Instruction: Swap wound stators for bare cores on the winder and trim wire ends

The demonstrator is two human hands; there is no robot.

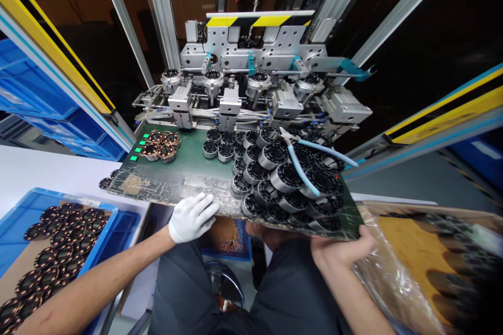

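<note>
My left hand (194,217), in a white glove, lies with its fingers stretched out on the front edge of a worn green board (168,180). It holds nothing. My bare right hand (343,248) is at the board's front right corner, with most of its fingers hidden at or under the edge. Stacks of black-lined metal rings (271,191) cover the right part of the board. Wire cutters with light blue handles (302,167) lie open on top of the rings. Several copper-wound stators (159,146) sit at the board's left end, beside small green lights (139,150).
Behind the board stands a winding machine (251,99) with several ring holders. A blue bin (112,214) of copper-wound stators is at left. At right is a plastic-lined carton (404,267) with dark parts. Yellow-striped posts (74,57) flank the machine; a stool (226,282) is below.
</note>
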